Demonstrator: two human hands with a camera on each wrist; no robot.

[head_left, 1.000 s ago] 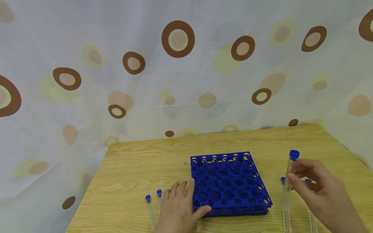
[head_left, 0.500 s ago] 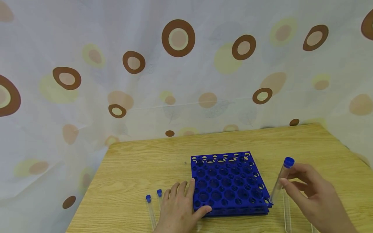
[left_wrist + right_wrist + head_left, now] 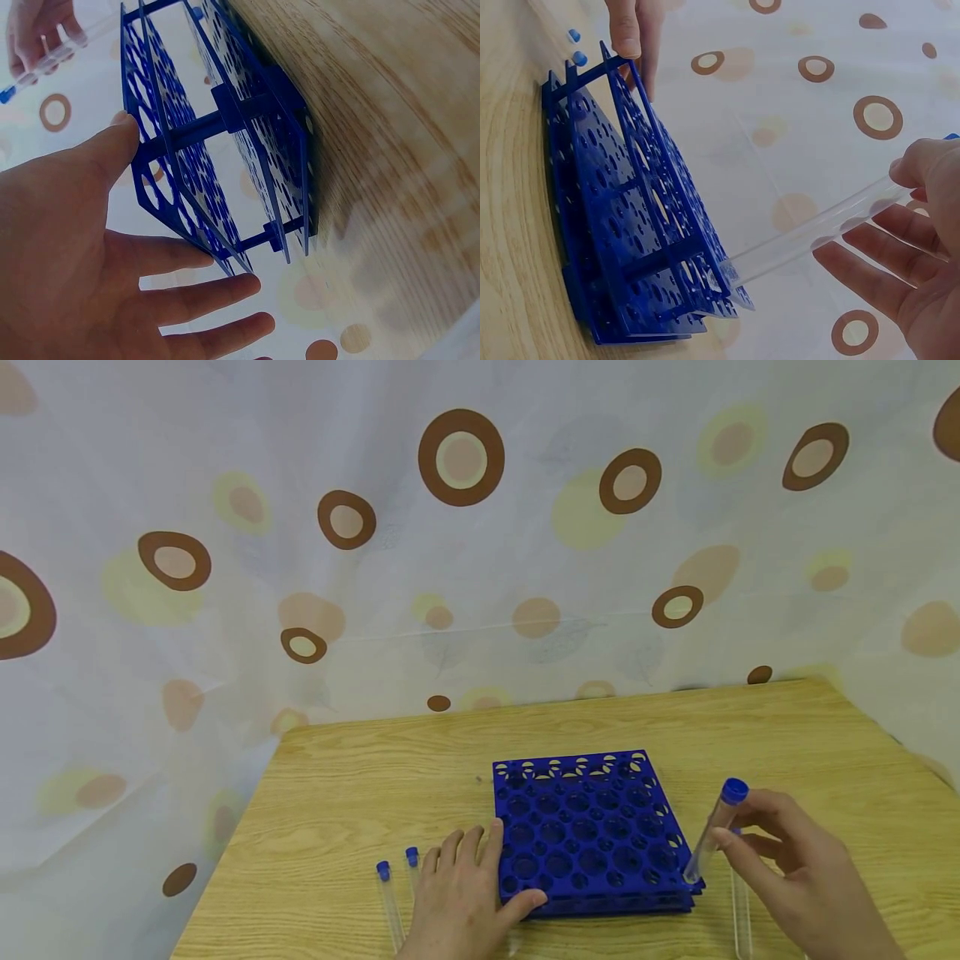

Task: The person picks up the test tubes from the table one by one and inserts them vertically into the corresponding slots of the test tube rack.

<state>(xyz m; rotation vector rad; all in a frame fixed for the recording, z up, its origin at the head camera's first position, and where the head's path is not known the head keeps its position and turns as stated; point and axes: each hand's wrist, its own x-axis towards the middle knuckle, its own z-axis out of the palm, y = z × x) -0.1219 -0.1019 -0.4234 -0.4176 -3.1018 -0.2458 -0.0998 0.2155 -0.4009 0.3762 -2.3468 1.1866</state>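
Note:
A clear test tube (image 3: 709,843) with a blue cap (image 3: 735,790) is pinched near its top between the thumb and fingers of my right hand (image 3: 795,864). It leans to the right, and its rounded lower end is right at the near right corner of the blue tube rack (image 3: 592,889). In the right wrist view, the test tube's end (image 3: 742,274) overlaps the rack's top plate. My left hand (image 3: 461,893) rests against the rack's near left corner. Its thumb lies at the front edge, and its straight fingers run along the left side.
Two capped test tubes (image 3: 392,910) lie on the wooden table (image 3: 360,777) left of the rack, partly behind the left hand. Another test tube (image 3: 741,918) lies to the right, partly covered by the right hand. A patterned sheet (image 3: 525,552) hangs behind the table.
My right hand has moved left and down with the test tube, which has gone from nearly upright beside the rack to tilted at its near right corner. The left hand stays in place.

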